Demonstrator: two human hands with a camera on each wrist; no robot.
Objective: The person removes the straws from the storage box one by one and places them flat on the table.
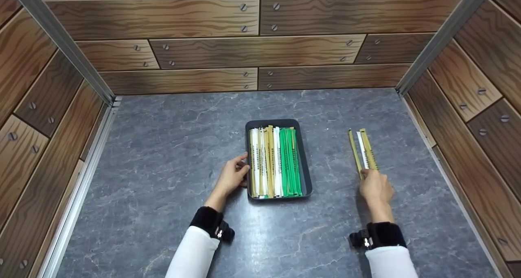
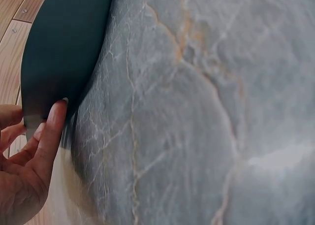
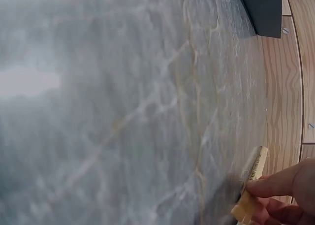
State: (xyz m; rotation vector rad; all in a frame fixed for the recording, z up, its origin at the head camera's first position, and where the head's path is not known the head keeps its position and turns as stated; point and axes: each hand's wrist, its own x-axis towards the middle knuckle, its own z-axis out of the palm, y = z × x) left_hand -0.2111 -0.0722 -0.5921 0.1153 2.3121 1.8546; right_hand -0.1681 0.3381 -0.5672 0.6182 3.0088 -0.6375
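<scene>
In the head view a dark rectangular tray (image 1: 306, 176) holds a row of slim printed stick packets (image 1: 266, 160) in gold, white and green, lying side by side. My left hand (image 1: 232, 176) is at the tray's left side, fingertips resting against the outer wall. The left wrist view shows those fingers (image 2: 53, 119) on the dark tray wall (image 2: 69, 48) near its rim. Off to the right, my right hand (image 1: 376, 188) grips a few slim packets (image 1: 368, 149), gold and white, fanned out from its fingers. The right wrist view shows the thumb (image 3: 268, 185) pressed on a yellowish packet (image 3: 257, 166).
A grey marbled tabletop (image 1: 154, 156) lies beneath everything. Wood-patterned panels (image 1: 203, 50) with metal corner strips (image 1: 65, 46) enclose it at the back and both sides. The right wrist view catches a corner of the dark tray (image 3: 266, 13).
</scene>
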